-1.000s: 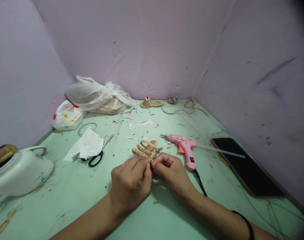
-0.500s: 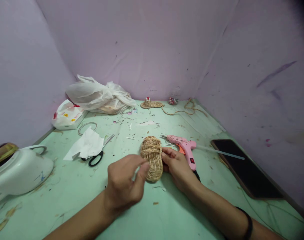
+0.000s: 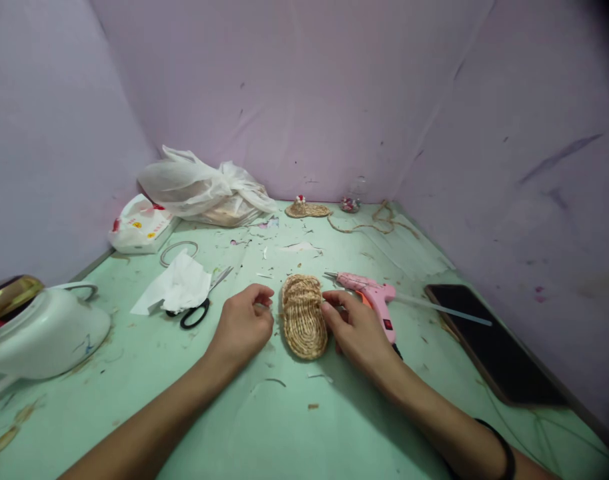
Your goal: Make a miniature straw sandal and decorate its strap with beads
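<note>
A small woven straw slipper (image 3: 305,323) lies at the middle of the table, with a band across its far part. My right hand (image 3: 357,325) grips its right edge between thumb and fingers; some of the fingertips are hidden. To the slipper's left, my left hand (image 3: 247,319) is apart from it, fingers loosely curled, with a gap between thumb and forefinger and nothing visible in it. Just beyond my right hand lies a pink glue gun (image 3: 377,297), a clear glue stick (image 3: 444,310) sticking out of its back.
Black-handled scissors (image 3: 197,313) lie partly under white paper (image 3: 177,287). A dark phone (image 3: 489,347) is at right, a white pot-like container (image 3: 54,333) at left. Along the back are a plastic bag (image 3: 209,187), another small slipper (image 3: 309,211), a bead jar (image 3: 351,202) and twine (image 3: 369,228).
My left hand has drawn back to the left, off the slipper's near end. The right hand stays at its edge. A thin pale strand now shows on the table below the slipper.
</note>
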Demonstrator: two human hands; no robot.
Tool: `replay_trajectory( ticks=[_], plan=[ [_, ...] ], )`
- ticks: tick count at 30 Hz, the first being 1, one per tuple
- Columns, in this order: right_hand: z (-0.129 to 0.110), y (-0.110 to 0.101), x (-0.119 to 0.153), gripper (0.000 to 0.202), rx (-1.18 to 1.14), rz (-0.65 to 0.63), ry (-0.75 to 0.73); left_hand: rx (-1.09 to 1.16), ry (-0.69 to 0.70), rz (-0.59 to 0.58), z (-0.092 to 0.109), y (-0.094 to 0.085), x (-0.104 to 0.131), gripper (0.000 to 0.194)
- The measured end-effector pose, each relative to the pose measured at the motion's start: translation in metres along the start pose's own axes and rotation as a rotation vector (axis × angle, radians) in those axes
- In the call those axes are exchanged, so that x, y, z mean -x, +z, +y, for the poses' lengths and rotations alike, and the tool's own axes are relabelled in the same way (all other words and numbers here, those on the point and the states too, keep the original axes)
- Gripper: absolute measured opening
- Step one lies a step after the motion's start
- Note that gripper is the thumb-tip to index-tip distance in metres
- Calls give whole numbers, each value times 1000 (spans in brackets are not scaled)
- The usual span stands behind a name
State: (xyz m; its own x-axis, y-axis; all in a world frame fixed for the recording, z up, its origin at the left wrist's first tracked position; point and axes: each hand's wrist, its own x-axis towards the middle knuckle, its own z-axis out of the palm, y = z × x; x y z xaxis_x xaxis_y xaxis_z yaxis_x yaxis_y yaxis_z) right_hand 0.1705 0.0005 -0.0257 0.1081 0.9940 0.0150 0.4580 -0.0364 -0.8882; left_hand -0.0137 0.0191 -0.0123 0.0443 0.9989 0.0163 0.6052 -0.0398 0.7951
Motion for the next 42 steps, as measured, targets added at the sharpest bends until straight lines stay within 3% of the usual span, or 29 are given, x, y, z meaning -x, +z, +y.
replay_trajectory(
  ticks=[2,5,8,15,18,24,32,34,38,42],
  plan=[
    [-2,1,0,27,52,6,-8,-14,92,-21,3,-4,-1,36],
    [-2,3,1,33,112,-25,-29,-122,368,-68,12,-5,-4,58],
    [0,4,1,32,121,-60,-46,-205,500,-61,23,0,-11,60],
    [7,3,2,34,124,-114,-86,-319,254,-30,30,4,-31,33],
    [7,3,2,35,117,-122,-89,-357,250,-7,28,4,-32,28],
    [5,4,3,33,122,-96,-81,-341,429,-212,36,-1,-35,24],
    [1,2,3,30,164,-120,-113,-366,210,-173,45,0,-45,20],
    [-1,2,3,33,132,-119,-80,-364,220,-220,45,-2,-44,20],
    [-1,2,4,48,90,-83,-10,-194,259,-420,43,-8,-42,24],
    [1,2,5,51,4,-78,17,-49,193,-437,39,-9,-43,22]
  ],
)
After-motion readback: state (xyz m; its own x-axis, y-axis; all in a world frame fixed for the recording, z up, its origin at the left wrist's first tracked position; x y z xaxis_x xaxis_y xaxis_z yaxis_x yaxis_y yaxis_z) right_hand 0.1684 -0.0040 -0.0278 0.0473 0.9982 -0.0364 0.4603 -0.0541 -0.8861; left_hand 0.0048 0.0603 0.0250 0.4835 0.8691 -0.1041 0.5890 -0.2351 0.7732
